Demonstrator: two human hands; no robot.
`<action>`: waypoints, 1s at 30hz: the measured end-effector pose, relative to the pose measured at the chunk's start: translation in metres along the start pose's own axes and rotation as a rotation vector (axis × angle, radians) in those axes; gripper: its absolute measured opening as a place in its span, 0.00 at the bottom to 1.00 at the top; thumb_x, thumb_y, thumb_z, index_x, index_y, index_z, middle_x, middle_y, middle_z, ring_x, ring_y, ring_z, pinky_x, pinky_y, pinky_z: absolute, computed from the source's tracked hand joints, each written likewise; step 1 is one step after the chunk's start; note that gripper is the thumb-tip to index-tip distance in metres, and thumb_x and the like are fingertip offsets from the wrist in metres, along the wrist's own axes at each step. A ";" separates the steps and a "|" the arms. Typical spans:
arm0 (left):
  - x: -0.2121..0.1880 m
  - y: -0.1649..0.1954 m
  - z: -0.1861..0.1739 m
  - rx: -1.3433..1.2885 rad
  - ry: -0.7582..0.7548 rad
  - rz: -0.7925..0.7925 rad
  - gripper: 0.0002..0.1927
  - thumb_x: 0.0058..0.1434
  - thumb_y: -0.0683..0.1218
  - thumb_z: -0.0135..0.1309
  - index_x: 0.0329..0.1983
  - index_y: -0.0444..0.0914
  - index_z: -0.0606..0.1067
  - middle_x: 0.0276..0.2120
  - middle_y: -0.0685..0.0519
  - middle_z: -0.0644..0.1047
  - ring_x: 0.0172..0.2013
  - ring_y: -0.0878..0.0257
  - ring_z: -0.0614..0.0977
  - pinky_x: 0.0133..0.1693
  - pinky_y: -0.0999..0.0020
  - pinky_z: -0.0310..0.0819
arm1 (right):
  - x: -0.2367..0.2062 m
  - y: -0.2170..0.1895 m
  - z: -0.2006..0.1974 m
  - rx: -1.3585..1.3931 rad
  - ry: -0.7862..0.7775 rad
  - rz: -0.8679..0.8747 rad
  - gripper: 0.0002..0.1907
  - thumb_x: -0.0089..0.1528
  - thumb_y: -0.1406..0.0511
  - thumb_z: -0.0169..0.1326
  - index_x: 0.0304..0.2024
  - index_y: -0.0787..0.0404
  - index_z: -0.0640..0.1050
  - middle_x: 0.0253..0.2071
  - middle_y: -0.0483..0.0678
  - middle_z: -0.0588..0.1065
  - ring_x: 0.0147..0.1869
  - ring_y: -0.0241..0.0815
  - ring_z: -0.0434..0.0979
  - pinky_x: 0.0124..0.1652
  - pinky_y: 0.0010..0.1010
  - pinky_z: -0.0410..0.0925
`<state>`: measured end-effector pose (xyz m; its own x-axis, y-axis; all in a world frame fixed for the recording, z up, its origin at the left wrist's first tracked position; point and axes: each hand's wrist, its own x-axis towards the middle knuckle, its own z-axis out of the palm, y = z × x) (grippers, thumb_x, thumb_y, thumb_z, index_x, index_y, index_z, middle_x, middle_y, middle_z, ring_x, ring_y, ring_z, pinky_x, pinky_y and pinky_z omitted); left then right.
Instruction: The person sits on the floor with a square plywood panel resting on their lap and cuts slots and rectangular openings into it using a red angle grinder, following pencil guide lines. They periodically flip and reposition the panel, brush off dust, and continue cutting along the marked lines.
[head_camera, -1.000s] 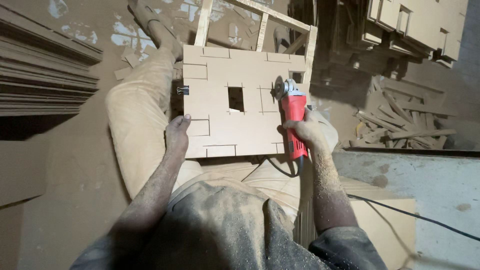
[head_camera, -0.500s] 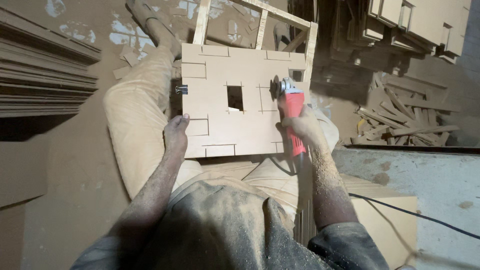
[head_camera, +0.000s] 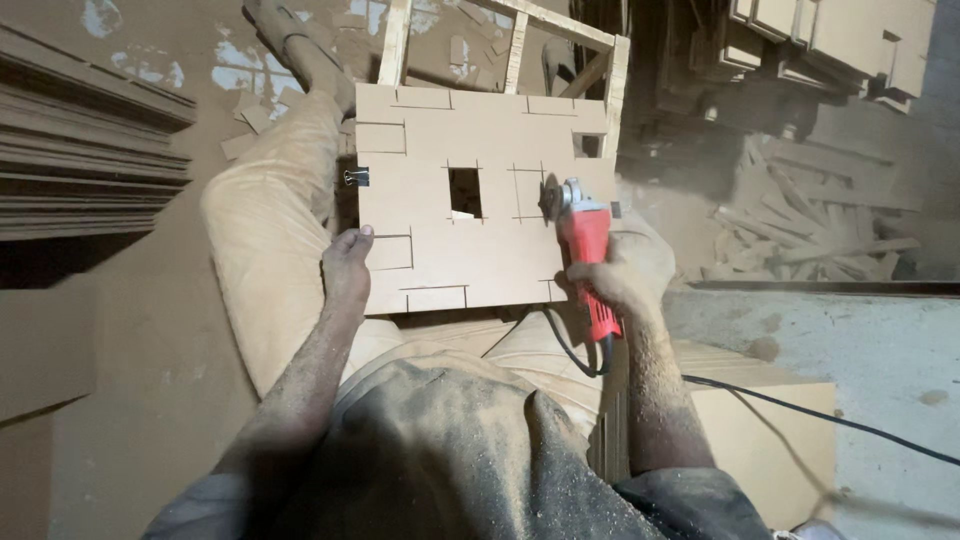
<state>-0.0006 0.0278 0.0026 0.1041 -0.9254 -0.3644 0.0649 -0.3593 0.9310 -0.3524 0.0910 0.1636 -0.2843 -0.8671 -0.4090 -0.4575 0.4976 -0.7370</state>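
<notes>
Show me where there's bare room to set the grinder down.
Bare concrete slab beside the right hand, above the power cord. Dusty floor left of the trouser leg, below the stacked mouldings. Crowded: offcut pile upper right; the board holds the left hand and red grinder.

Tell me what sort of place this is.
Most likely a woodworking shop: a right hand holds a red angle grinder over a marked fibreboard panel, offcuts lie piled nearby, and sawdust coats the floor.
</notes>
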 end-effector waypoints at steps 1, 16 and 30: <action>0.005 0.001 -0.002 0.059 0.002 0.002 0.18 0.71 0.52 0.53 0.36 0.32 0.77 0.31 0.52 0.74 0.35 0.64 0.71 0.41 0.68 0.67 | -0.003 0.002 -0.002 -0.076 0.045 -0.088 0.23 0.47 0.73 0.63 0.46 0.64 0.79 0.39 0.52 0.78 0.40 0.44 0.80 0.40 0.32 0.74; -0.101 0.079 0.074 0.639 -0.879 0.059 0.47 0.51 0.49 0.61 0.76 0.45 0.58 0.69 0.51 0.61 0.63 0.57 0.71 0.54 0.61 0.76 | -0.036 0.055 0.031 0.839 0.172 -0.096 0.18 0.56 0.73 0.58 0.49 0.67 0.72 0.37 0.52 0.78 0.39 0.43 0.81 0.40 0.35 0.76; -0.139 0.071 0.079 0.513 -0.847 0.893 0.31 0.54 0.40 0.65 0.61 0.36 0.68 0.55 0.44 0.69 0.52 0.48 0.79 0.52 0.59 0.78 | -0.047 0.033 0.073 1.014 0.021 -0.232 0.21 0.57 0.72 0.59 0.52 0.69 0.70 0.41 0.55 0.77 0.43 0.45 0.79 0.43 0.37 0.75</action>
<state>-0.0890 0.1211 0.1214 -0.7423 -0.5868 0.3236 -0.1002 0.5746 0.8123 -0.2923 0.1461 0.1190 -0.2986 -0.9337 -0.1973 0.4173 0.0582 -0.9069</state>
